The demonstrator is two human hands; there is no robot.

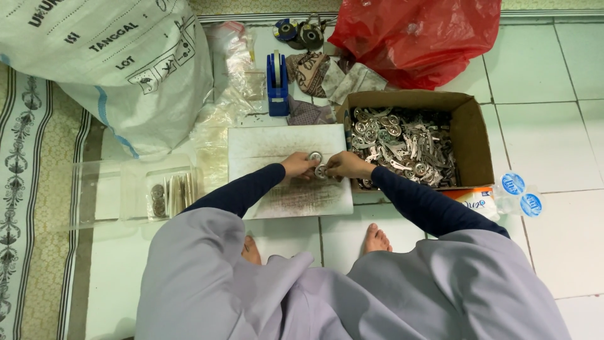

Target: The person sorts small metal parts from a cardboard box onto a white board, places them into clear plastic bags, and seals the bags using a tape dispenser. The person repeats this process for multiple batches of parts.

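L hand [297, 165] & R hand [343, 165] both pinched on small round metal discs [318, 164], shiny, ring-shaped, over scuffed white board [277, 146]. Cardboard box [469, 135] w/ more metal bits just R of board.

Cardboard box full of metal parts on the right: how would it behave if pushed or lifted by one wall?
The cardboard box is heaped with small metal parts, so it is probably heavy for its size and would slide on the tile floor rather than tip. Its thin walls and open flaps would likely flex if lifted by one side. Loose parts may shift.
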